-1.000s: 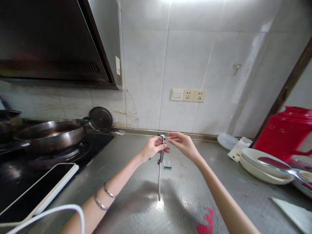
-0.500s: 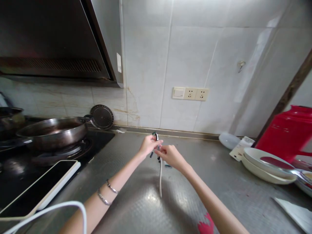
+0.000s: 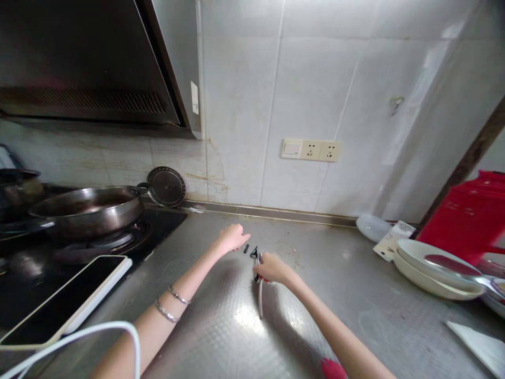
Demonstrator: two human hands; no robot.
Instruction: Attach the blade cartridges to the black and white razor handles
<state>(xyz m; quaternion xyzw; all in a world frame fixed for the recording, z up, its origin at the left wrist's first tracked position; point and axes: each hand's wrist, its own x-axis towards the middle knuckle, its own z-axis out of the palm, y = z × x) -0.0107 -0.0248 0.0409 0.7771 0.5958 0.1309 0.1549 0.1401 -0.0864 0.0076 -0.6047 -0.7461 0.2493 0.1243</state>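
My right hand (image 3: pixel 271 267) is closed around a small black-and-white device (image 3: pixel 258 259) above the steel counter. A pale cord-like strip (image 3: pixel 260 301) hangs down below it toward me. Most of the device is covered by my fingers, so its kind does not show. To the left, my left hand (image 3: pixel 232 238) is held apart with its fingers curled and pressed together; anything in them is hidden. Between the hands, a small black ridged strip (image 3: pixel 246 248) lies on the counter.
A steel pan (image 3: pixel 90 213) sits on the black hob at left. A phone (image 3: pixel 67 300) and a white cable (image 3: pixel 114 329) are in front of it. White bowls (image 3: pixel 430 271), a small box (image 3: pixel 392 241) and a red jug (image 3: pixel 467 221) stand at right. Something pink (image 3: pixel 333 368) shows at the bottom.
My left hand has let go of the black-and-white device and moved left and slightly down. My right hand has lowered with the device and wrapped more fully around it.
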